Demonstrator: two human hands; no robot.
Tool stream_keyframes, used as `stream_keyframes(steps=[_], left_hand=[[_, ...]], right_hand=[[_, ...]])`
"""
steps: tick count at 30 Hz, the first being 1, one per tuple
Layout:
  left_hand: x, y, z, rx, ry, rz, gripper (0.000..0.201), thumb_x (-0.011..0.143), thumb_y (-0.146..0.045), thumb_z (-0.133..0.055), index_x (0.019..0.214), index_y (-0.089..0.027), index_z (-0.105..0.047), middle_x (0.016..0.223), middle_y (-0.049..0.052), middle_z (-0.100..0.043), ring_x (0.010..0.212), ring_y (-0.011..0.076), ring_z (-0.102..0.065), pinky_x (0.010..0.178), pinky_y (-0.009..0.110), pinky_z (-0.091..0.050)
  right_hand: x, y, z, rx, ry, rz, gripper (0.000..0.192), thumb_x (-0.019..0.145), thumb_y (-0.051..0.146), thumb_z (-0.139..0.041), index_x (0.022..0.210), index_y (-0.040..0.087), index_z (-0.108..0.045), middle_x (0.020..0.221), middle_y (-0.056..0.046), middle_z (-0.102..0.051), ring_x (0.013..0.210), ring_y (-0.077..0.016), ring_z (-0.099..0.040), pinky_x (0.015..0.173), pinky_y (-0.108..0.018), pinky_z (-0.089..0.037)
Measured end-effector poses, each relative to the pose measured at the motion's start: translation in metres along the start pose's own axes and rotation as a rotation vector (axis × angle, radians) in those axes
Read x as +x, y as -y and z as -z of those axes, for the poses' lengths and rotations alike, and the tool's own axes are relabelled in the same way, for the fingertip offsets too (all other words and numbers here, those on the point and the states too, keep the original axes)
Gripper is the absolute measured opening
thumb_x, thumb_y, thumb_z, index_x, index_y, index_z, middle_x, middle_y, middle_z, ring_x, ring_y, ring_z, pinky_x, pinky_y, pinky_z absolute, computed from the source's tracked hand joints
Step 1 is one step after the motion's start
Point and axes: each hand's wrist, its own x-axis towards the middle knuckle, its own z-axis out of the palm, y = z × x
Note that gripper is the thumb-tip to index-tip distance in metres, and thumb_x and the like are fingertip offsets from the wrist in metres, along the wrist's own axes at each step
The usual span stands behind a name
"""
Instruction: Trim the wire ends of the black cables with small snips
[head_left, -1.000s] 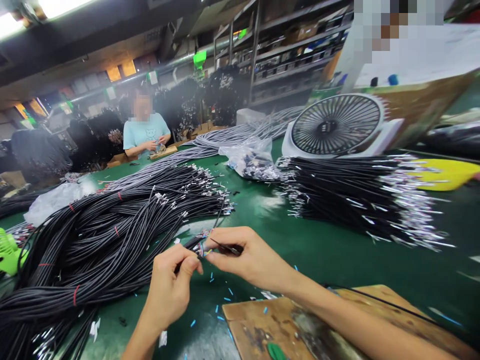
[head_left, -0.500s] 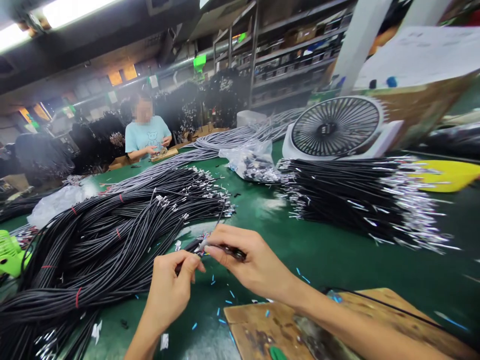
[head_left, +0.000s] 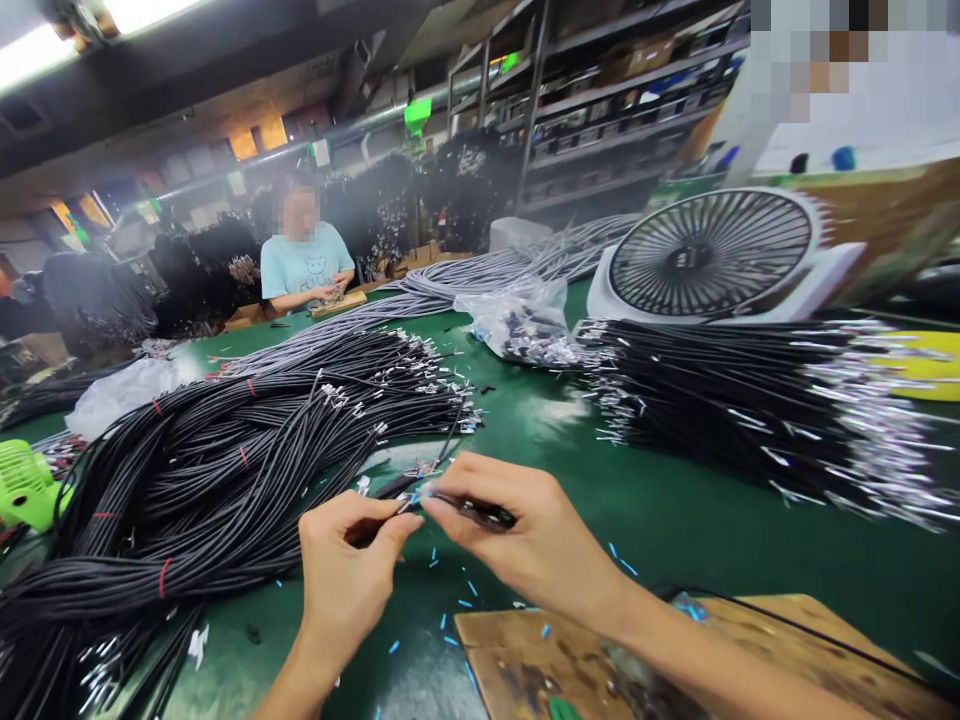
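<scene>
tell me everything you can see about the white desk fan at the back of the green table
The white desk fan has a round dark grille with thin radial ribs and a dark hub, set in a white plastic-looking housing. It sits tilted back on the green table, at the far right, facing the camera. Whether its blades are turning cannot be told. The stack of black cables with silver ends lies just in front of its base, and a clear plastic bag of small parts lies to its left.

No legible text, label, brand, number or sign anywhere
</scene>
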Motion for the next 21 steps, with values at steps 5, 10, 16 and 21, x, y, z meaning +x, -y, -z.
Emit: stream_keyframes(steps=[5,10,16,21], left_hand=[[0.008,-0.004,0.013,-0.047,0.274,0.156,0.019,0.067,-0.022,-0.063,0.05,-0.015,-0.067,0.04,-0.001,-0.056,0.035,0.0078,-0.045,0.035,0.017,-0.034],[0.013,-0.008,0.02,-0.129,0.564,0.246,0.021,0.065,-0.026,-0.061,0.048,-0.014,-0.065,0.048,0.002,-0.061,0.034,0.0059,-0.04,0.035,0.018,-0.029],[0.012,-0.013,0.01,-0.124,0.416,0.267,0.022,0.056,-0.02,-0.062,0.037,-0.014,-0.053,0.04,-0.003,-0.044,0.041,0.0056,-0.033,0.038,0.018,-0.025],[0.015,-0.013,0.015,-0.032,0.444,0.175,0.021,0.063,-0.018,-0.058,0.043,-0.013,-0.057,0.044,-0.005,-0.037,0.045,0.0059,-0.028,0.04,0.018,-0.025]], right_hand=[[0.0,0.0,0.002,0.036,0.053,0.002,0.023,0.084,0.018,-0.049,0.064,0.016,-0.06,0.056,0.0,-0.05,0.049,-0.0108,-0.043,0.044,-0.022,-0.034],[-0.002,-0.001,0.003,0.118,0.154,0.07,0.024,0.089,0.021,-0.043,0.069,0.017,-0.056,0.063,-0.002,-0.051,0.056,-0.0133,-0.046,0.048,-0.024,-0.037],[-0.001,-0.003,0.0,0.115,0.176,0.009,0.029,0.092,0.026,-0.04,0.069,0.017,-0.056,0.062,-0.003,-0.053,0.057,-0.0139,-0.047,0.05,-0.025,-0.039],[0.0,-0.003,0.0,0.066,0.079,-0.03,0.025,0.087,0.025,-0.047,0.068,0.016,-0.061,0.058,-0.002,-0.053,0.051,-0.0117,-0.046,0.045,-0.023,-0.036]])
